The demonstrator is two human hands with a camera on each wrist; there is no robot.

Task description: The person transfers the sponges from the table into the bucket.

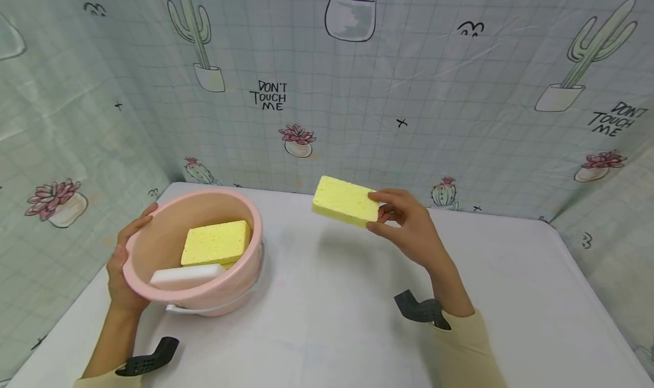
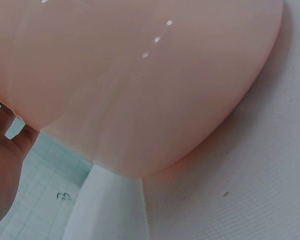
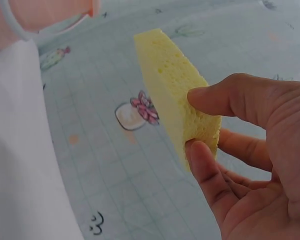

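Observation:
In the head view, my right hand (image 1: pixel 409 223) pinches a yellow sponge (image 1: pixel 344 199) by its right end, up above the table. The right wrist view shows the thumb and fingertips pressed against opposite sides of that sponge (image 3: pixel 172 95). At the left, my left hand (image 1: pixel 125 274) holds a pink bucket (image 1: pixel 225 297) by its outer side, fingers spread along the rim. Inside the bucket lie a yellow sponge (image 1: pixel 217 243), a bit of yellow beneath it, and a white block (image 1: pixel 186 275). The left wrist view is mostly filled by the bucket's wall (image 2: pixel 140 100).
A thin white handle (image 1: pixel 219 307) hangs down around the bucket's front. The white table (image 1: pixel 317 320) runs under both arms. A pale curtain (image 1: pixel 357 92) printed with cacti stands along the table's back and sides. Each wrist wears a black strap mount (image 1: pixel 421 308).

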